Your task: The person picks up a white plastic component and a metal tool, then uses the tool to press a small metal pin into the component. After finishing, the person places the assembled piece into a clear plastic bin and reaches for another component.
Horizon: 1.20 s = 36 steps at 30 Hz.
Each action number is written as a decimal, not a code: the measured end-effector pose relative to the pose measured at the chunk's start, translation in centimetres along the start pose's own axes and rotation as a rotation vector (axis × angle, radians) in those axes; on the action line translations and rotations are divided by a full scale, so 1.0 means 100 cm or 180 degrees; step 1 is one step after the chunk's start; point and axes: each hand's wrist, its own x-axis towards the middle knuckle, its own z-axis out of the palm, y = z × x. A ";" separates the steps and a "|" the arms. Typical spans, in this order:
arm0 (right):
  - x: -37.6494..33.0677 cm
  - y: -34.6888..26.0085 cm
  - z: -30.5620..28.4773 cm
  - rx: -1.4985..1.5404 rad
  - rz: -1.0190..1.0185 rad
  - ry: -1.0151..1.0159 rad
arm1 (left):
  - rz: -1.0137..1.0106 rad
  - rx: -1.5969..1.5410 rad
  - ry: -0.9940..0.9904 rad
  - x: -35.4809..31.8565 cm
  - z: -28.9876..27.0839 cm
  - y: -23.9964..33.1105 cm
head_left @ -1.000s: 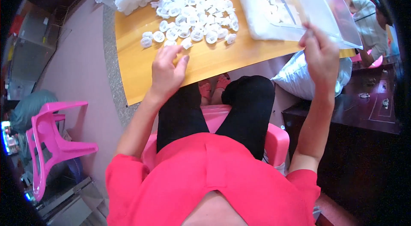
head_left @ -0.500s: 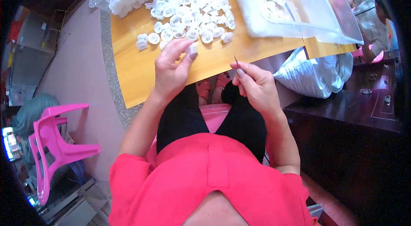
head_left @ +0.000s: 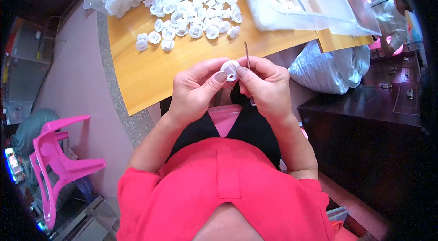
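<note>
white disc (head_left: 230, 68), by the near edge of the table (head_left: 153, 74), is pinched, presumably for steadiness, between our left hand (head_left: 194, 90) and right hand (head_left: 270, 89), which also grips a thin tool (head_left: 247, 53).

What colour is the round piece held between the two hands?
The round piece is white, clearest in the head view.

Left hand (head_left: 194, 90) + right hand (head_left: 272, 89) pinch round white piece (head_left: 229, 68), right's also got thin tool (head_left: 247, 52), white pile (head_left: 191, 12) on table (head_left: 157, 70).
</note>
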 end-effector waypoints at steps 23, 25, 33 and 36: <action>-0.023 0.005 -0.012 -0.2725 -0.1637 -0.0471 | -0.0324 -0.0878 -0.0004 0.005 -0.010 -0.003; -0.023 0.005 -0.011 -0.2680 -0.1667 -0.0475 | -0.0352 -0.0874 -0.0017 0.005 -0.012 -0.004; -0.022 0.006 -0.014 -0.2623 -0.1618 -0.0491 | -0.0400 -0.0539 -0.0123 0.004 -0.012 -0.005; -0.019 0.005 -0.014 -0.2439 -0.1587 -0.0518 | -0.0258 -0.0250 -0.0252 0.004 -0.011 -0.005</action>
